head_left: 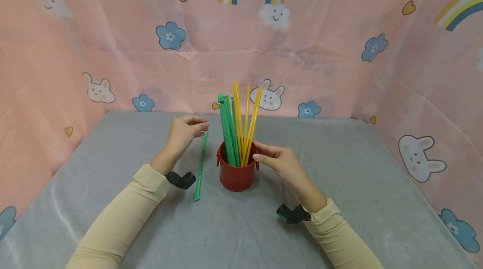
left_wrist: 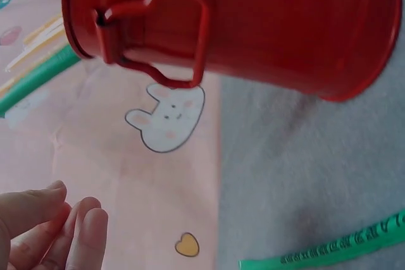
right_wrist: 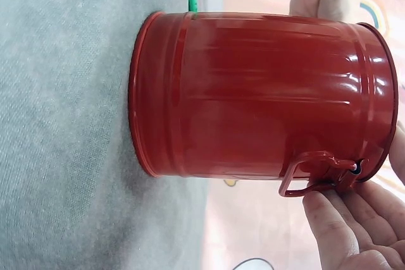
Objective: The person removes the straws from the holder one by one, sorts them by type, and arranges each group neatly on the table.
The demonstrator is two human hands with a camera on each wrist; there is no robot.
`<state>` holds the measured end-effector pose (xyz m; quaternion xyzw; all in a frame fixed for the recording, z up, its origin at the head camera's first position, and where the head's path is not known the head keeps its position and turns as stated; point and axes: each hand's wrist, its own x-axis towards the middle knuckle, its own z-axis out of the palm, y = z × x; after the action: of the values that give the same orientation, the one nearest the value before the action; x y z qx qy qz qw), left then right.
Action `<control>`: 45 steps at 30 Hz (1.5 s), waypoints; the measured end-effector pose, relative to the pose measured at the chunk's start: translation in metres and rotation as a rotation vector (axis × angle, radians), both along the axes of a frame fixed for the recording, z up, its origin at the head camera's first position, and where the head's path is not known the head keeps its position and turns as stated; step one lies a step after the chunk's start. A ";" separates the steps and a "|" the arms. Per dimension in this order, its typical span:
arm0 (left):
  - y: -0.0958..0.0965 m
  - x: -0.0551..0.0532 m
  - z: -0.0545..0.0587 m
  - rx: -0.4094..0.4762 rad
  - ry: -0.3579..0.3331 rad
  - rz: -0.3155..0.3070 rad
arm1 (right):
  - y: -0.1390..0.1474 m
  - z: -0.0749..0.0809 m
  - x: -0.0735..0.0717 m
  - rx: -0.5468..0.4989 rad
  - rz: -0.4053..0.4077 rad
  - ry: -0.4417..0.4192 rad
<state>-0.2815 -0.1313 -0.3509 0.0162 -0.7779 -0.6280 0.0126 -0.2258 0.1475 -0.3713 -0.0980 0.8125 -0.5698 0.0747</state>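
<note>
A small red metal bucket (head_left: 236,178) stands upright on the table, holding several slim green printed sticks (head_left: 228,130) and several thin yellow sticks (head_left: 253,122). At its right side, my right hand (head_left: 281,162) holds the bucket, thumb at the rim and fingers by the side handle (right_wrist: 310,172). Left of the bucket, one more green stick (head_left: 201,168) with black lettering lies on the table. My left hand (head_left: 186,131) hovers above its far end, thumb and fingers loosely bent. Nothing shows between those fingertips in the left wrist view, where the stick (left_wrist: 342,249) lies apart from them.
A grey cloth (head_left: 339,185) covers the table. Behind and on both sides hangs a pink curtain (head_left: 320,4) printed with rainbows, rabbits and flowers. Dark wrist cameras sit below the left wrist (head_left: 181,180) and the right wrist (head_left: 293,214).
</note>
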 end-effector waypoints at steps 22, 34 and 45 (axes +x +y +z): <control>0.015 0.022 0.014 0.100 0.092 -0.046 | 0.000 0.001 0.000 -0.010 0.005 -0.008; 0.025 0.027 0.014 0.126 0.093 -0.031 | -0.001 0.002 0.002 0.011 -0.004 -0.012; 0.033 0.029 0.014 0.100 0.104 -0.002 | -0.001 0.002 0.001 0.017 -0.002 -0.009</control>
<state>-0.2524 -0.0979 -0.3365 -0.0164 -0.7440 -0.6660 0.0516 -0.2244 0.1463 -0.3689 -0.0942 0.8171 -0.5633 0.0786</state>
